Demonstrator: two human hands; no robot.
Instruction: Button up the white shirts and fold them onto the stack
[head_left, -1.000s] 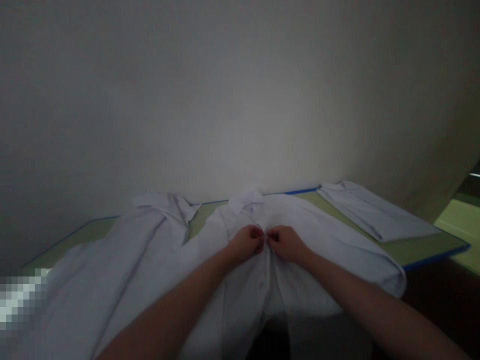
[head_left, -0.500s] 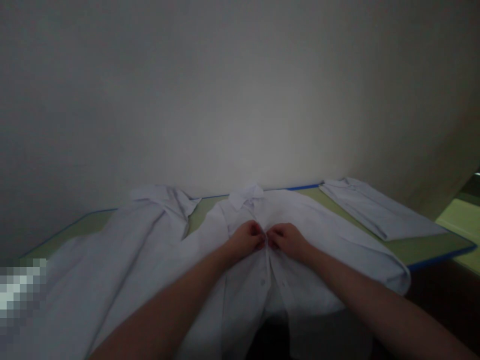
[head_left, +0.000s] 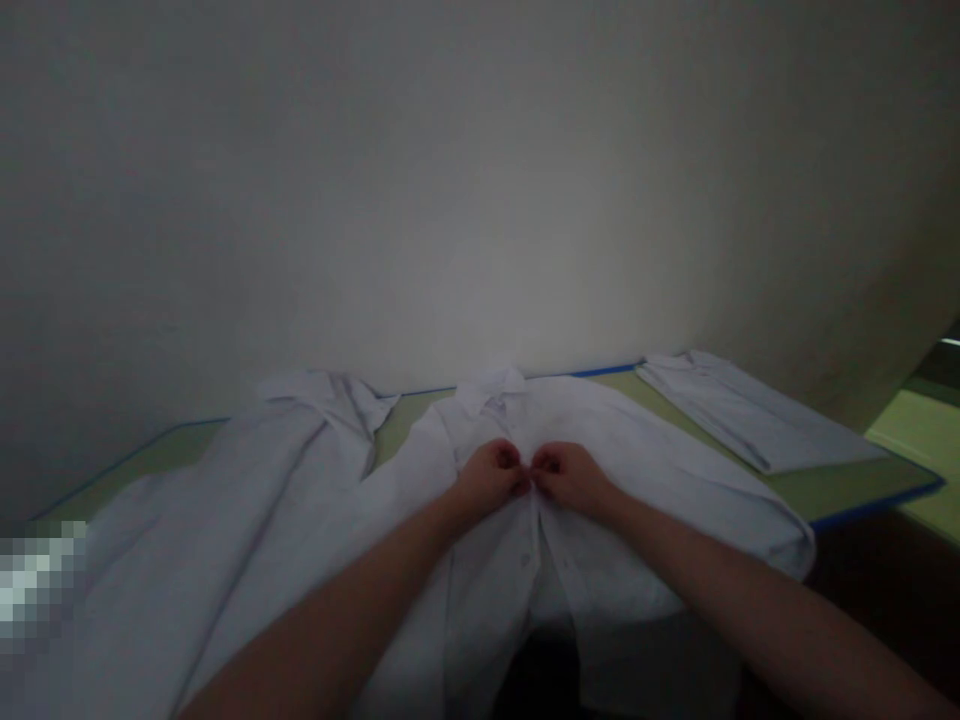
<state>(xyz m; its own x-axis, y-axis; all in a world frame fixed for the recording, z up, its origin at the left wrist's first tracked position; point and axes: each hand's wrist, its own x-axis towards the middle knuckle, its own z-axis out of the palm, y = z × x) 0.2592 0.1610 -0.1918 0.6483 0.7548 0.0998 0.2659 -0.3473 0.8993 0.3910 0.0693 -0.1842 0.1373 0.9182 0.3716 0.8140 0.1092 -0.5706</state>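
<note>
A white button-up shirt (head_left: 630, 450) lies spread out in front of me, its collar toward the wall and its lower front parted. My left hand (head_left: 491, 475) pinches one front edge at mid-chest. Facing it, my right hand (head_left: 570, 478) pinches the other edge, and the fingertips of both hands meet there. Whatever button or hole lies between the fingers is hidden. Below the hands, a button (head_left: 525, 561) shows on the left front edge.
Another white garment (head_left: 247, 480) lies rumpled on the left. At the back right rests a folded white garment (head_left: 757, 410). Beneath them is a green tabletop (head_left: 847, 485) with blue edging, set against a plain wall (head_left: 480, 200).
Both hands keep their pinch at the same place on the shirt, with the fingertips shifting slightly closer together. The view has shifted a little.
</note>
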